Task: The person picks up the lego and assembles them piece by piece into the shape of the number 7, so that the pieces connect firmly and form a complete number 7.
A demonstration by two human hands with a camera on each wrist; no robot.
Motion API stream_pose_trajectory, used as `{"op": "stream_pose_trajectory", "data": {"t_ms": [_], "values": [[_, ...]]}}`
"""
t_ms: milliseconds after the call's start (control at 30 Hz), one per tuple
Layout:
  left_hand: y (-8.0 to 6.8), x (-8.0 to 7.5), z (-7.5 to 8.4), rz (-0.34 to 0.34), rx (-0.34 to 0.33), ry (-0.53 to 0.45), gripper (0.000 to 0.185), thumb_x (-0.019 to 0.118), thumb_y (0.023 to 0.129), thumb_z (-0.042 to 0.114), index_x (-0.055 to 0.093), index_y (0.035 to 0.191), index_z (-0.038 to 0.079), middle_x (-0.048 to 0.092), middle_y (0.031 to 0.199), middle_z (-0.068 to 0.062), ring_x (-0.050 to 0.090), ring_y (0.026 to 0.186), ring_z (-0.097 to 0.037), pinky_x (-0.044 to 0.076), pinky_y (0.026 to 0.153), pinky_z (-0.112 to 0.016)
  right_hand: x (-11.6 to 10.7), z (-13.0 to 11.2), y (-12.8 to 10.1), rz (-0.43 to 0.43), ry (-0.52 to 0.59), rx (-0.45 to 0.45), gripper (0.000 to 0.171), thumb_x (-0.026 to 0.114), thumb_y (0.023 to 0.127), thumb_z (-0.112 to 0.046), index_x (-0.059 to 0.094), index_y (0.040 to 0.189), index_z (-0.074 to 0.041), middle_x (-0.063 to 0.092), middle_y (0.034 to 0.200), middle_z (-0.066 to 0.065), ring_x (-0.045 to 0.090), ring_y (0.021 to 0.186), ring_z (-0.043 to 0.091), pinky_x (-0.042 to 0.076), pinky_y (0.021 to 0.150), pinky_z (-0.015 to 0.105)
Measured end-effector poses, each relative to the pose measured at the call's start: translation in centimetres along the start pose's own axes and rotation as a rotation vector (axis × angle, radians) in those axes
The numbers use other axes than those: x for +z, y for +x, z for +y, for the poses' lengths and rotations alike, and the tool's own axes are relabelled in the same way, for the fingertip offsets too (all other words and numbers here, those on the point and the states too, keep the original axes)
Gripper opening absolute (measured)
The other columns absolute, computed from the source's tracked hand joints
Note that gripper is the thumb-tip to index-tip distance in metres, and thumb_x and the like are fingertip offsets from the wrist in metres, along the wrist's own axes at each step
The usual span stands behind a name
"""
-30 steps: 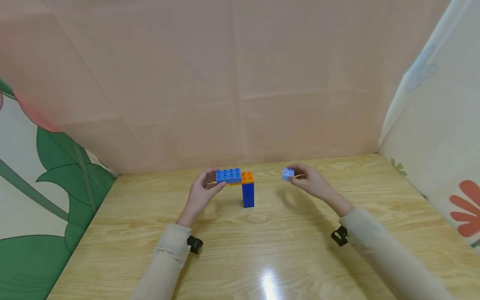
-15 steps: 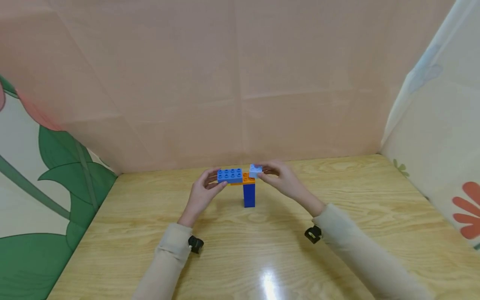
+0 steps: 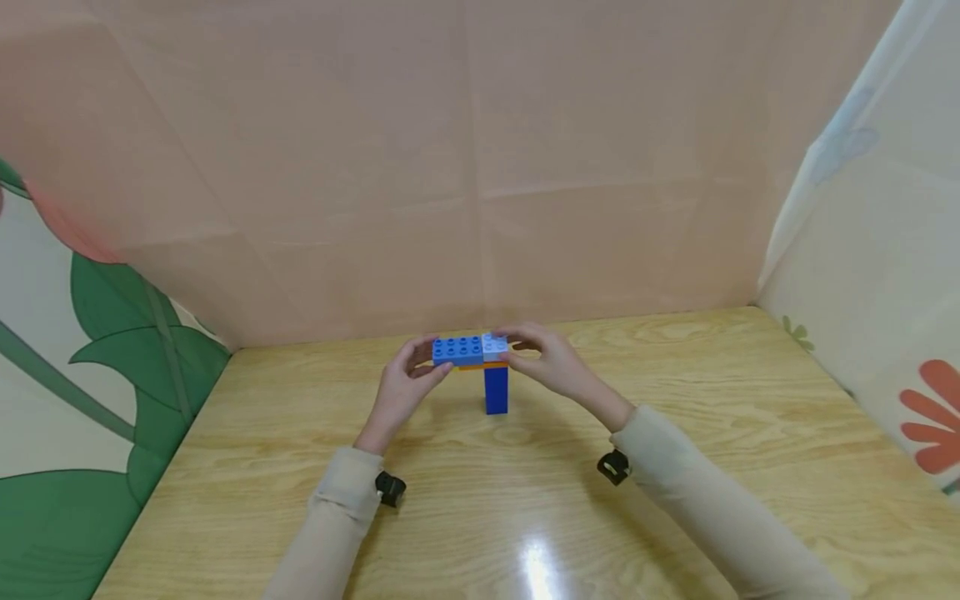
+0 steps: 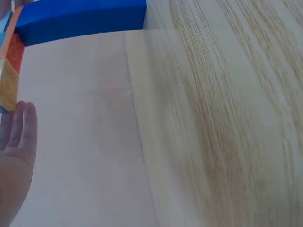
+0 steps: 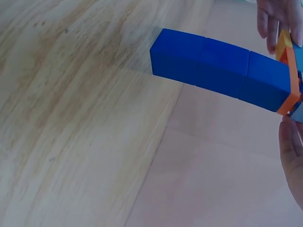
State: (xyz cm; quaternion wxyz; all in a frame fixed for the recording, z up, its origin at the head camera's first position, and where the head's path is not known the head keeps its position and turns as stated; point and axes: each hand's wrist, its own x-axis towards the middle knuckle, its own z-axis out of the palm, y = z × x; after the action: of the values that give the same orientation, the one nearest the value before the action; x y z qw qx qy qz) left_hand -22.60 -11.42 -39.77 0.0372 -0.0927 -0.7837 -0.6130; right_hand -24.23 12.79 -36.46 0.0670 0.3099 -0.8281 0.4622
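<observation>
Our left hand [image 3: 405, 385] grips the blue brick [image 3: 457, 350]. Our right hand [image 3: 551, 364] pinches the pale blue block [image 3: 494, 347] beside it, above the dark blue column [image 3: 496, 390].

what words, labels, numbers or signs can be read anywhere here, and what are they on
None: no view shows any readable text.
The blue brick, the pale blue brick, the orange brick and the dark blue column show only studs and plain sides.
The curtains carry leaf and flower prints, no letters.
The table is bare wood grain.
</observation>
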Motion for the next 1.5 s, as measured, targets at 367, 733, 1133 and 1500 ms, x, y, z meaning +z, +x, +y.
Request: {"op": "stream_pose_trajectory", "data": {"t_ms": [367,733,1133,1500], "values": [[-0.5,0.5,0.3,0.044,0.162,0.170,0.052,0.062,0.093,0.025,0.045,0.139,0.006,0.050,0.138,-0.016,0.048,0.129,-0.032,0.043,0.107,-0.049,-0.1,0.2,0.4,-0.032,-0.010,-0.016,0.033,0.066,0.088,-0.004,0.063,0.120,0.003,0.063,0.120,0.020,0.064,0.105,0.032,0.056,0.089,0.040],[-0.2,2.7,1.3,0.203,0.977,1.097,0.049,0.074,0.083,0.033,0.061,0.126,0.015,0.062,0.127,-0.007,0.056,0.122,-0.027,0.048,0.101,-0.045,-0.8,0.1,0.0,-0.057,-0.003,-0.003,0.034,0.064,0.090,-0.004,0.061,0.122,0.004,0.062,0.121,0.021,0.062,0.107,0.034,0.054,0.092,0.045],[0.0,3.2,1.6,0.171,0.947,1.135,0.051,0.075,0.082,0.018,0.058,0.130,0.018,0.065,0.124,0.001,0.061,0.115,-0.020,0.050,0.099,-0.038,0.6,1.2,-0.7,0.171,-0.463,-0.462,0.038,0.076,0.076,0.002,0.067,0.113,0.004,0.066,0.113,0.020,0.066,0.102,0.033,0.058,0.084,0.038],[0.0,3.5,1.0,0.233,0.965,1.128,0.054,0.080,0.077,0.014,0.060,0.127,0.018,0.066,0.123,0.002,0.062,0.114,-0.020,0.051,0.098,-0.039,1.9,2.3,-1.1,0.267,-0.617,-0.631,0.056,0.083,0.067,-0.001,0.062,0.119,0.008,0.064,0.119,0.022,0.064,0.110,0.034,0.056,0.089,0.035]]}}
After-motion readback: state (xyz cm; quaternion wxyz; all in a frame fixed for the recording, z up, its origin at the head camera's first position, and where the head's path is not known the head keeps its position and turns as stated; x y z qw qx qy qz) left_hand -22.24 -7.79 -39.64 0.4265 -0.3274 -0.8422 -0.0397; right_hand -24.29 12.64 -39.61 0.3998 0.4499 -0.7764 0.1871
